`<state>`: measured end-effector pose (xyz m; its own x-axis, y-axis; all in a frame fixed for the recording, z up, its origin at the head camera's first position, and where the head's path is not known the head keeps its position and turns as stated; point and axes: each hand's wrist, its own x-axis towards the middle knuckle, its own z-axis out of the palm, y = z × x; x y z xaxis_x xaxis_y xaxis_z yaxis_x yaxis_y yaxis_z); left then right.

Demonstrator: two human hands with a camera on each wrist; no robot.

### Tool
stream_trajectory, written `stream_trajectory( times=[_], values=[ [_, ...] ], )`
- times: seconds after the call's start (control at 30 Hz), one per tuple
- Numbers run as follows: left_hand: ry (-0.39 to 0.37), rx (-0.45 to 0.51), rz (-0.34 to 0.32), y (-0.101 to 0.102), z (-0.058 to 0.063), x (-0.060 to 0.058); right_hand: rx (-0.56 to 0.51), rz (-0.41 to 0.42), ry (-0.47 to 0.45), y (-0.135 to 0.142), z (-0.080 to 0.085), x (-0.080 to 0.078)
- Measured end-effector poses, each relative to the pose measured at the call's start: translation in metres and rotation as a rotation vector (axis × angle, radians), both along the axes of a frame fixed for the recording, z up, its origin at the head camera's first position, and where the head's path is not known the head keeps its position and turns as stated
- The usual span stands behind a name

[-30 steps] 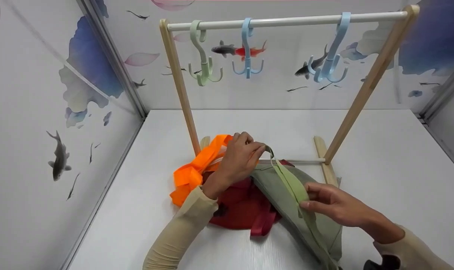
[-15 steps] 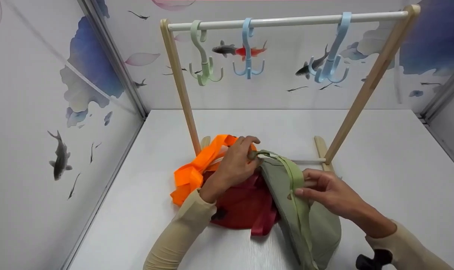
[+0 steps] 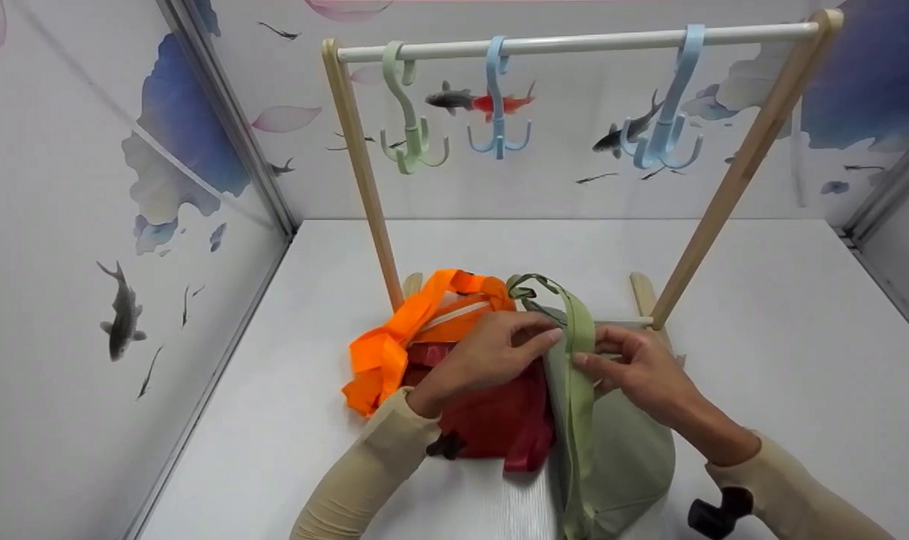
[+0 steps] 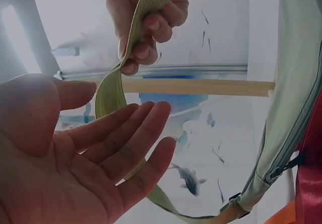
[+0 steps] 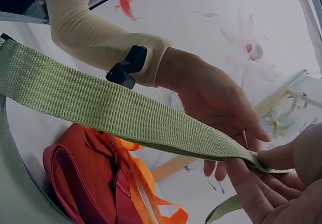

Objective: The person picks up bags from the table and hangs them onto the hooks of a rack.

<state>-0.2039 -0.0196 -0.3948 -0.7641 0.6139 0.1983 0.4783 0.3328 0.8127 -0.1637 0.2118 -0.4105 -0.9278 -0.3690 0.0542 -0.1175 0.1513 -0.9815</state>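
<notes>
A grey-green bag lies on the white table, its light green strap raised along its left side. My right hand pinches that strap between thumb and fingers, as the right wrist view also shows. Just left of the strap is my left hand, over a red bag. In the left wrist view the left hand's fingers are extended, with the strap passing behind them; whether they touch it I cannot tell. An orange bag with a loose strap lies beyond the red one.
Behind the bags stands a wooden rack with a white top rail. From the rail hang a green hook and two blue hooks, one in the middle and one at right. White printed walls enclose the table.
My left hand has let go of the strap's far end and come down nearer me. The right hand has slid left with the strap, and the grey-green bag has turned more upright in view.
</notes>
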Motion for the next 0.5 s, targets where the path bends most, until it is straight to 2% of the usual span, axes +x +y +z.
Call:
stream_trajectory(
  times=[0.17, 0.33, 0.4, 0.5],
  values=[
    [0.016, 0.062, -0.022, 0.007, -0.006, 0.002, 0.033, -0.034, 0.019, -0.009, -0.007, -0.001],
    [0.022, 0.131, -0.008, 0.009, -0.006, 0.003, 0.111, -0.082, 0.150, -0.015, -0.007, -0.003],
    [-0.021, 0.163, -0.005, 0.009, -0.004, 0.003, 0.136, -0.120, 0.214, -0.015, -0.004, -0.004],
    [-0.140, 0.220, -0.038, 0.008, -0.001, 0.004, 0.153, -0.204, 0.292, -0.015, 0.003, -0.006]
  ],
)
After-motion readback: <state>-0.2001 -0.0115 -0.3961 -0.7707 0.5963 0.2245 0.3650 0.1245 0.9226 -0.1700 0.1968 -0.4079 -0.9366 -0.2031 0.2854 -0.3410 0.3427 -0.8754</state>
